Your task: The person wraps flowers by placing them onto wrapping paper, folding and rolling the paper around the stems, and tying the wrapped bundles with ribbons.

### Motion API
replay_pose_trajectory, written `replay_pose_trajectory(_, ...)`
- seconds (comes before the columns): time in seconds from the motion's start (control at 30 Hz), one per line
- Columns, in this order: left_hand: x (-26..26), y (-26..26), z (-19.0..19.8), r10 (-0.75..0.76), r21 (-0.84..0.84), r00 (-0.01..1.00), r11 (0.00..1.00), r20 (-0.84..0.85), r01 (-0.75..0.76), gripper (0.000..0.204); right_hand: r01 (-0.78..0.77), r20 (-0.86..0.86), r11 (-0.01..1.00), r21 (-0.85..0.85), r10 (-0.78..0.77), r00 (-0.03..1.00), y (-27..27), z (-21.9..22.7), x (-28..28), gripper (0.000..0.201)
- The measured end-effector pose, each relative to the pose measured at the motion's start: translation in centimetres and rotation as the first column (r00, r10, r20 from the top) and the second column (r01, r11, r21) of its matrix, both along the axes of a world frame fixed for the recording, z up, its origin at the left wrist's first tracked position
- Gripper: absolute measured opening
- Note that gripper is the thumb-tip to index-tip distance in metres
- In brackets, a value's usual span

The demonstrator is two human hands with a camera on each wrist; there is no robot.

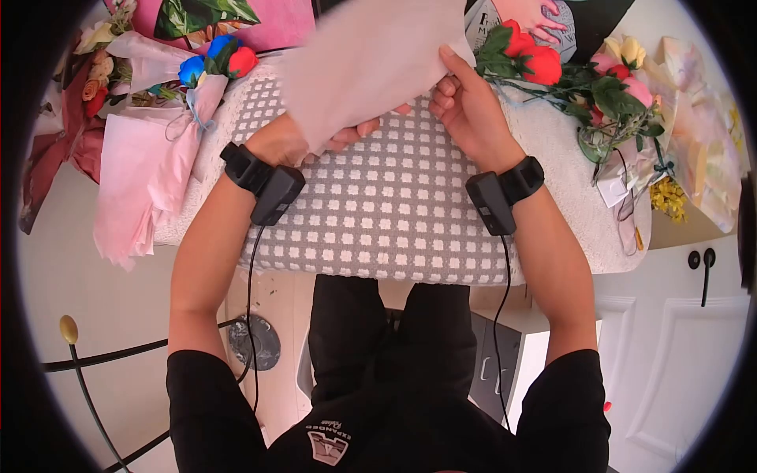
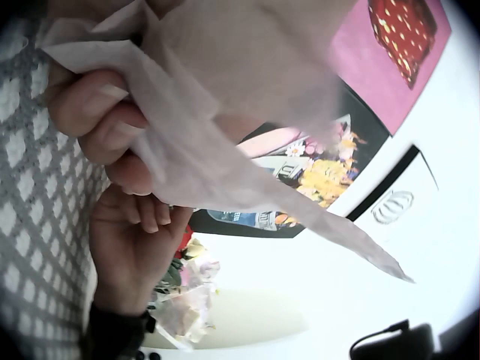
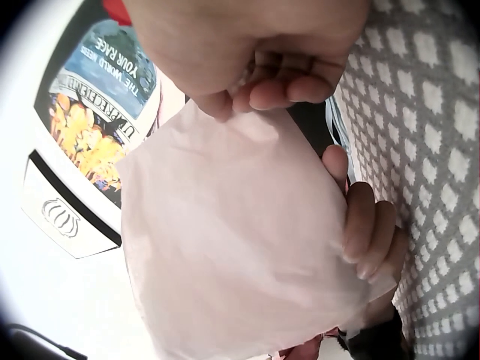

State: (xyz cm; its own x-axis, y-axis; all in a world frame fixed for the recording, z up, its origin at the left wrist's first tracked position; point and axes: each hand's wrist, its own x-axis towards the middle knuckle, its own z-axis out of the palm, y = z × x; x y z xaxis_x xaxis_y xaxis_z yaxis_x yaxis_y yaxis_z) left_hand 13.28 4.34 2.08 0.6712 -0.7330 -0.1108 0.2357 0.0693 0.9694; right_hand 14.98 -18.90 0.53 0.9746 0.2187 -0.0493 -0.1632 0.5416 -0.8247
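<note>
Checkered cloth covers the table, flowers crowding both ends. Left hand and right hand pinch opposite edges of a pink paper sheet, raised above the cloth.

A sheet of pale pink tissue paper is held up off the grey-and-white checked cloth, spread fairly flat and tilted, thin and slightly translucent with soft creases. The left hand pinches its lower left edge, fingers curled beneath it; the right hand grips its right edge, thumb on top, near the upper corner
</note>
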Motion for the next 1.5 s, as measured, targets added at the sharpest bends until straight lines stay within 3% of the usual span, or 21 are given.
replay_pose_trajectory(0.07, -0.3, -0.2, 0.3, 0.041, 0.153, 0.963, 0.985, 0.265, -0.084, 0.033, 0.022, -0.017, 1.0, -0.014, -0.022, 1.0, 0.1, -0.1, -0.2, 0.024)
replay_pose_trajectory(0.2, 0.4, 0.9, -2.1, 0.155, 0.142, 0.942, 0.969, 0.299, -0.204, 0.029, 0.057, -0.045, 0.994, -0.093, -0.062, 0.997, -0.2, -0.3, 0.3, 0.025)
replay_pose_trajectory(0.27, 1.4, 1.7, -4.2, 0.122, 0.048, 0.728, 0.977, 0.675, -0.208, 0.029, 0.021, -0.052, 0.995, -0.094, -0.026, 0.998, -0.5, -0.3, 0.2, 0.026)
replay_pose_trajectory(0.3, 1.3, 1.8, -4.3, 0.119, 0.049, 0.731, 0.978, 0.672, -0.204, 0.029, -0.017, -0.054, 0.995, -0.096, 0.012, 0.998, -0.7, -0.3, 0.2, 0.027)
replay_pose_trajectory(0.37, 1.7, 1.9, -4.1, 0.001, 0.232, 0.565, 0.911, 0.825, -0.341, 0.03, -0.033, -0.072, 0.996, -0.081, 0.027, 0.997, -0.9, -0.4, 0.3, 0.027)
replay_pose_trajectory(0.4, 1.8, 1.8, -3.9, -0.001, 0.232, 0.561, 0.911, 0.828, -0.341, 0.03, -0.052, -0.089, 0.997, -0.065, 0.046, 0.995, -0.8, -0.2, 0.4, 0.027)
replay_pose_trajectory(0.53, 1.5, 1.3, -4.3, 0.101, 0.111, 0.373, 0.855, 0.922, -0.507, 0.03, -0.024, -0.092, 0.996, -0.084, 0.016, 0.996, -0.5, -0.4, -0.1, 0.023)
replay_pose_trajectory(0.67, 1.7, 0.5, -3.4, 0.18, -0.058, 0.132, 0.774, 0.975, -0.63, 0.03, 0.095, 0.01, 0.995, -0.037, -0.094, 0.995, -0.5, 0.4, 0.1, 0.022)
replay_pose_trajectory(0.7, 1.7, 0.7, -2.7, 0.179, -0.059, 0.129, 0.775, 0.975, -0.629, 0.03, 0.156, 0.022, 0.987, -0.04, -0.156, 0.988, -0.7, 0.4, 0.2, 0.022)
replay_pose_trajectory(0.73, 1.6, 1.1, -1.6, 0.3, 0.031, 0.511, 0.84, 0.805, -0.542, 0.034, 0.158, 0.02, 0.987, -0.04, -0.157, 0.987, -1.0, 0.2, 0.5, 0.022)
replay_pose_trajectory(0.77, 1.4, 1.5, -1.3, 0.339, 0.072, 0.807, 0.904, 0.484, -0.422, 0.038, 0.196, 0.068, 0.981, -0.01, -0.195, 0.978, -1.5, -0.1, 1.0, 0.024)
replay_pose_trajectory(0.8, 1.7, 1.6, -1.8, 0.337, 0.075, 0.811, 0.904, 0.479, -0.42, 0.038, 0.233, 0.116, 0.972, 0.02, -0.233, 0.965, -1.6, -0.1, 1.0, 0.027)
replay_pose_trajectory(0.87, 2.8, 1.7, -2.8, 0.309, -0.213, 0.848, 0.948, 0.43, -0.237, 0.041, 0.265, 0.111, 0.964, 0.023, -0.266, 0.958, -1.7, 0.0, 0.7, 0.028)
replay_pose_trajectory(0.9, 2.4, 1.4, -2.3, 0.308, -0.214, 0.847, 0.948, 0.434, -0.235, 0.041, 0.296, 0.113, 0.955, 0.027, -0.297, 0.948, -1.7, 0.3, 0.6, 0.029)
replay_pose_trajectory(0.97, 0.7, 0.4, -1.0, 0.273, -0.021, 0.6, 0.92, 0.752, -0.392, 0.042, 0.302, 0.137, 0.953, 0.02, -0.302, 0.943, -1.6, 0.4, 0.8, 0.03)
replay_pose_trajectory(1.1, -0.3, -0.7, -0.3, 0.345, 0.072, 0.657, 0.851, 0.67, -0.52, 0.049, 0.35, 0.155, 0.937, -0.008, -0.345, 0.926, -1.5, 0.0, 0.6, 0.031)
replay_pose_trajectory(1.2, 0.1, -0.9, -0.1, 0.379, -0.068, 0.572, 0.87, 0.727, -0.489, 0.038, 0.366, 0.149, 0.931, -0.008, -0.361, 0.921, -1.6, 0.3, 0.5, 0.032)
replay_pose_trajectory(1.27, -0.3, -1.1, -0.1, 0.297, -0.058, 0.426, 0.87, 0.855, -0.489, 0.037, 0.364, 0.136, 0.931, -0.005, -0.36, 0.923, -2.0, 0.1, 1.1, 0.032)
replay_pose_trajectory(1.4, 0.3, -1.0, -0.5, 0.291, -0.017, 0.46, 0.859, 0.839, -0.512, 0.029, 0.375, 0.128, 0.927, -0.002, -0.372, 0.919, -2.3, -0.3, 1.2, 0.033)
replay_pose_trajectory(1.47, 1.1, -0.7, -0.9, 0.498, -0.087, 0.627, 0.819, 0.599, -0.566, 0.027, 0.375, 0.135, 0.927, -0.004, -0.371, 0.919, -2.1, 0.1, 1.1, 0.033)
replay_pose_trajectory(1.5, 1.2, -0.6, -0.7, 0.497, -0.086, 0.627, 0.819, 0.599, -0.567, 0.027, 0.375, 0.129, 0.927, -0.011, -0.37, 0.92, -2.0, 0.1, 1.0, 0.033)
